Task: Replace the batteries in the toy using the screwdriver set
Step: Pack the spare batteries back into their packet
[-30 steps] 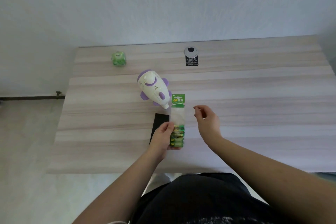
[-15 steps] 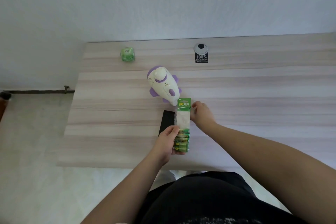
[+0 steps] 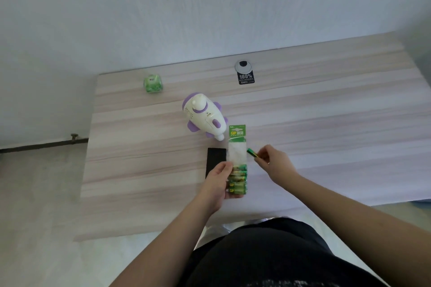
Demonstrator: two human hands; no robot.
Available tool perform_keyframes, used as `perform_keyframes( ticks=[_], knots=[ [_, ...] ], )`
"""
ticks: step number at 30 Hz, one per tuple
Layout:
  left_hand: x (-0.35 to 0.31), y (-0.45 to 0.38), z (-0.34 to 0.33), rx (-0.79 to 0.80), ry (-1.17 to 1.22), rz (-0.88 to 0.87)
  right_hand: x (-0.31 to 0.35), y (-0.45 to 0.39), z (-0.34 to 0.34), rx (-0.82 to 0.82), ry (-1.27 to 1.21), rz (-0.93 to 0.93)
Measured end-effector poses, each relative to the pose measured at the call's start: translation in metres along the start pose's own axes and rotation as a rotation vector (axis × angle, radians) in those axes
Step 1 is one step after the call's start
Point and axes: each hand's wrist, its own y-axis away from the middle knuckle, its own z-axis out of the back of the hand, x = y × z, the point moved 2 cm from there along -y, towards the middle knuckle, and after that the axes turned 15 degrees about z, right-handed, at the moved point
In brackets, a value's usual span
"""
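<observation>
While the left hand [image 3: 220, 180] grips the battery pack [image 3: 237, 163] beside the toy [image 3: 205, 119], the right hand [image 3: 275, 162] pinches one battery [image 3: 252, 153] just beside the pack. Draw it clear sideways; keep the pack steady.

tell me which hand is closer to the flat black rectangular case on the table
Left. The left hand grips the green battery pack right beside the flat black rectangular case, overlapping its near end. The right hand pinches a loose green battery beyond the pack.
</observation>
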Motion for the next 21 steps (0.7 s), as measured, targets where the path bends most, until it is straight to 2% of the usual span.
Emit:
perform_keyframes(
  ticks=[5,10,21],
  knots=[
    [-0.007,0.0,-0.007,0.042,-0.04,0.013,0.017,0.045,0.025,-0.188,-0.169,0.08],
    [-0.011,0.001,-0.014,0.079,-0.047,-0.008,0.028,0.063,0.027,-0.302,-0.168,0.124],
    [-0.012,0.004,-0.021,0.117,-0.083,-0.001,0.044,0.061,0.023,-0.407,-0.108,0.251]
  ],
)
